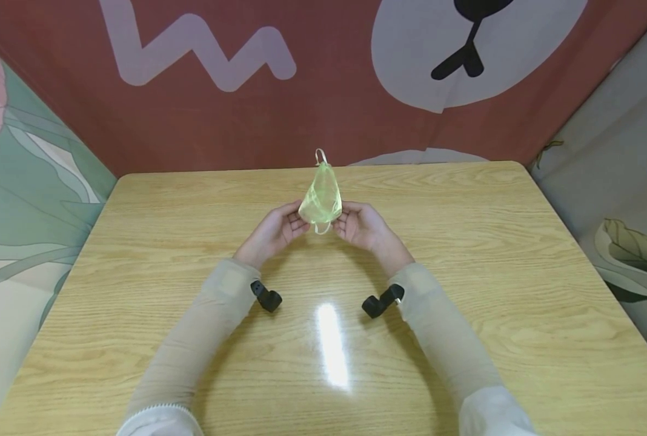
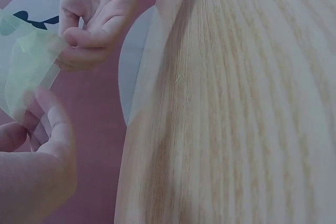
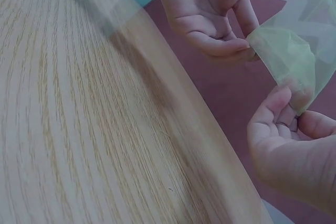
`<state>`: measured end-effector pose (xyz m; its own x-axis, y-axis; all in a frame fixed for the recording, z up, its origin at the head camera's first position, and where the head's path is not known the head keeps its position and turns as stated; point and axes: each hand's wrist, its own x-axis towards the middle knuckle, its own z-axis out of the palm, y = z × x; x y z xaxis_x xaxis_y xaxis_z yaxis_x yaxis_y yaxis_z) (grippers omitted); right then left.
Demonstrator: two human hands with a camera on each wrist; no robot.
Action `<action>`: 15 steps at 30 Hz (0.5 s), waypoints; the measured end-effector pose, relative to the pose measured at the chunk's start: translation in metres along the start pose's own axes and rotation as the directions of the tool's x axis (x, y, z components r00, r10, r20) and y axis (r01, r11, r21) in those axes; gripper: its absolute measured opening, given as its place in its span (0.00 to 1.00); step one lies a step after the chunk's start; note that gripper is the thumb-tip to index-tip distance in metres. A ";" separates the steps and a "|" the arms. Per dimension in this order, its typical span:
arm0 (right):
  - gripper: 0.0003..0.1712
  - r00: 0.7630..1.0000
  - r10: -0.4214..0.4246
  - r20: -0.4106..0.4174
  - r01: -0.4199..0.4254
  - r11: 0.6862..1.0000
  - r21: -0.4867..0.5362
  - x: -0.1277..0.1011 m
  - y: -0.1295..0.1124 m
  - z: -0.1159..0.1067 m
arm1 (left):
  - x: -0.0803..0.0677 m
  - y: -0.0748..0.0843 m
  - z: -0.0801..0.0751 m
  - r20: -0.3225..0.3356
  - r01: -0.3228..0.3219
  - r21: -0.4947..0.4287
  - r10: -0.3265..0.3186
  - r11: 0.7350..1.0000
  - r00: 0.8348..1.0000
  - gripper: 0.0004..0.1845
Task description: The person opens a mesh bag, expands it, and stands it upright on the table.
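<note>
A sheer yellow-green organza pouch is held up between both hands near the far side of the table. A pale ribbon loop sticks out at its narrow top, and another loop hangs at its wide lower edge. My left hand pinches the lower left corner with thumb and fingertips. At the opposite corner my right hand pinches the fabric the same way. In the right wrist view the thin pouch spreads between the fingers, which show through the cloth.
The wooden table extends all around the forearms, with a bright light reflection in front. Behind its far edge hangs a red cloth with printed shapes. Patterned cloths flank it on both sides. A small black camera mount sits on each wrist.
</note>
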<state>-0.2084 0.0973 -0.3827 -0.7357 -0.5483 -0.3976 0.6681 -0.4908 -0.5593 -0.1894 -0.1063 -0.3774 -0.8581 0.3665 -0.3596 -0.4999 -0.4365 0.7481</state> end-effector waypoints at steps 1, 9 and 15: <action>0.24 1.000 0.000 0.000 0.000 1.000 -0.003 0.000 0.000 0.000 | 0.000 0.000 0.000 0.000 0.000 -0.002 0.000 1.000 1.000 0.15; 0.24 1.000 -0.001 -0.022 0.001 1.000 -0.018 -0.001 0.000 0.002 | -0.003 0.000 0.001 0.000 -0.012 0.029 0.012 0.999 1.000 0.15; 0.23 0.999 -0.005 -0.038 0.003 1.000 -0.030 -0.001 0.002 0.003 | -0.005 0.000 0.000 0.005 -0.009 0.049 0.008 0.999 1.000 0.14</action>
<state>-0.2060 0.0948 -0.3811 -0.7424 -0.5201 -0.4222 0.6619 -0.4720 -0.5823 -0.1853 -0.1078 -0.3754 -0.8617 0.3668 -0.3505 -0.4861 -0.3990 0.7775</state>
